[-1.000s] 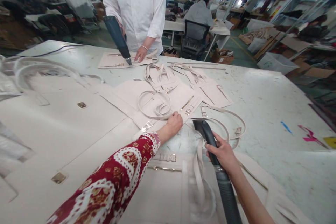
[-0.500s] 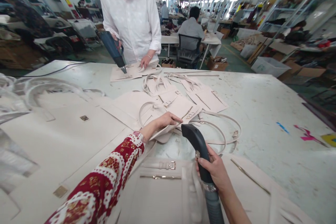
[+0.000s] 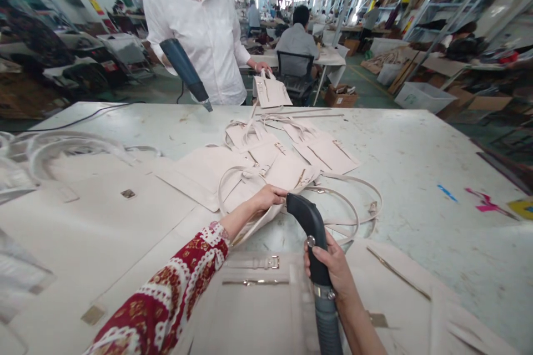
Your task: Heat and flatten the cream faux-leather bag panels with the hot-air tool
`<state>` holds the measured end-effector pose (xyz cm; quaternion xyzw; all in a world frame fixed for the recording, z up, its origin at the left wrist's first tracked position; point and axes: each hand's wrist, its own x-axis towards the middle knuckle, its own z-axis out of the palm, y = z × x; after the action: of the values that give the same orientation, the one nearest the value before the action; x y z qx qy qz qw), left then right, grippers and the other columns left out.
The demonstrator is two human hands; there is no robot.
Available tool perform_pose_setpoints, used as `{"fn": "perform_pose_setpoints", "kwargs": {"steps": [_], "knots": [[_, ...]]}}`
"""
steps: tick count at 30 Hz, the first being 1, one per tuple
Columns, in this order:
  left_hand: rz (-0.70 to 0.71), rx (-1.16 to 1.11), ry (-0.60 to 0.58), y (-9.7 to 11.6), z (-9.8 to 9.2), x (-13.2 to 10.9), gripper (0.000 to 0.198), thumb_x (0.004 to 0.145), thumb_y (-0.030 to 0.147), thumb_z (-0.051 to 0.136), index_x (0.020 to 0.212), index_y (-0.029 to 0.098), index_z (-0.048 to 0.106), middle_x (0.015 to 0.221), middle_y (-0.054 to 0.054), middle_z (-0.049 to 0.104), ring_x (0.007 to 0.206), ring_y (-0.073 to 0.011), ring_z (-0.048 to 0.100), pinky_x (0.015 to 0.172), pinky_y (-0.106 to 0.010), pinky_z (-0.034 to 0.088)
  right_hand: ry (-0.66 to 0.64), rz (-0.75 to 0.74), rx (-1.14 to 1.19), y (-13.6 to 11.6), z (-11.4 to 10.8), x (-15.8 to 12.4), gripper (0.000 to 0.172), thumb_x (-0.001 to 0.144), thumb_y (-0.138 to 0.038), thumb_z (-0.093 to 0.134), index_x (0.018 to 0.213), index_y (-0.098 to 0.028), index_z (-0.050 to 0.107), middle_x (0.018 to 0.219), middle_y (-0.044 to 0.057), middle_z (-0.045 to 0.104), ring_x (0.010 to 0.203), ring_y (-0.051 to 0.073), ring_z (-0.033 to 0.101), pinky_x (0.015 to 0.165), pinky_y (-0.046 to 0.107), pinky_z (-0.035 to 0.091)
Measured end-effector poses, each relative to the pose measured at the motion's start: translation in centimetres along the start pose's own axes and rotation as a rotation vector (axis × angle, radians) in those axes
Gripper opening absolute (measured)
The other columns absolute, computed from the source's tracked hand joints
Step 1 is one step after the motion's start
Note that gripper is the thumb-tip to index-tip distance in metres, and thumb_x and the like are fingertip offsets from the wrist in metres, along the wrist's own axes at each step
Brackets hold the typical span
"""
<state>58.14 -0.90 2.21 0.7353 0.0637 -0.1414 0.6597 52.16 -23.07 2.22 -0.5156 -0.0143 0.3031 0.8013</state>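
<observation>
My right hand [image 3: 331, 263] is wrapped round the curved black handle of a vacuum hose [image 3: 307, 216], with a ribbed grey hose running down from it. The mouth of this tube is right beside my left hand [image 3: 268, 198]. My left fingers are closed on the edge of a beige bag [image 3: 270, 216], which is tilted up from the table; part of it is hidden behind my arm. Close in front of me lies another beige bag [image 3: 254, 310] with a buckle strap and a gold zipper.
Across the table [image 3: 400, 161] stands a co-worker [image 3: 200, 39] with a heat gun [image 3: 187, 72] and a small beige bag [image 3: 272, 91]. More beige bags [image 3: 327, 150] with straps lie mid-table. Large beige pieces [image 3: 104, 216] cover the left side. Coloured scraps [image 3: 485, 199] lie at right.
The bag edge in my left hand has lifted and turned, and my fingers have curled onto it. The co-worker has raised the heat gun and moved a bag off the table to the right.
</observation>
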Motion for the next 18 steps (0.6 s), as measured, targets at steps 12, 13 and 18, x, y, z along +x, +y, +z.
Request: {"fn": "perform_pose_setpoints", "kwargs": {"steps": [12, 13, 18], "knots": [[-0.077, -0.054, 0.076, -0.6, 2.5, -0.5, 0.042, 0.055, 0.011, 0.052, 0.094, 0.007, 0.067, 0.077, -0.005, 0.066, 0.062, -0.0125, 0.053, 0.06, -0.023, 0.041, 0.07, 0.071, -0.08, 0.1, -1.2, -4.4, 0.075, 0.066, -0.035, 0.067, 0.128, -0.017, 0.028, 0.053, -0.003, 0.059, 0.038, 0.01, 0.049, 0.036, 0.02, 0.04], [-0.061, -0.022, 0.042, -0.5, 2.6, -0.7, 0.041, 0.056, 0.01, 0.052, 0.093, 0.007, 0.068, 0.076, -0.005, 0.066, 0.064, -0.0133, 0.054, 0.062, -0.024, 0.042, 0.064, 0.072, -0.091, 0.0, -1.2, -4.5, 0.076, 0.067, -0.034, 0.067, 0.129, -0.017, 0.027, 0.054, -0.003, 0.059, 0.039, 0.01, 0.049, 0.037, 0.02, 0.04], [0.092, 0.336, -0.099, -1.6, 3.9, -2.0, 0.031, 0.068, 0.013, 0.047, 0.09, 0.01, 0.069, 0.076, -0.002, 0.065, 0.074, -0.016, 0.055, 0.072, -0.026, 0.042, 0.089, 0.01, -0.147, -1.8, -0.8, -3.3, 0.067, 0.07, -0.03, 0.063, 0.128, -0.015, 0.033, 0.051, -0.005, 0.056, 0.038, 0.01, 0.049, 0.037, 0.02, 0.039]]}}
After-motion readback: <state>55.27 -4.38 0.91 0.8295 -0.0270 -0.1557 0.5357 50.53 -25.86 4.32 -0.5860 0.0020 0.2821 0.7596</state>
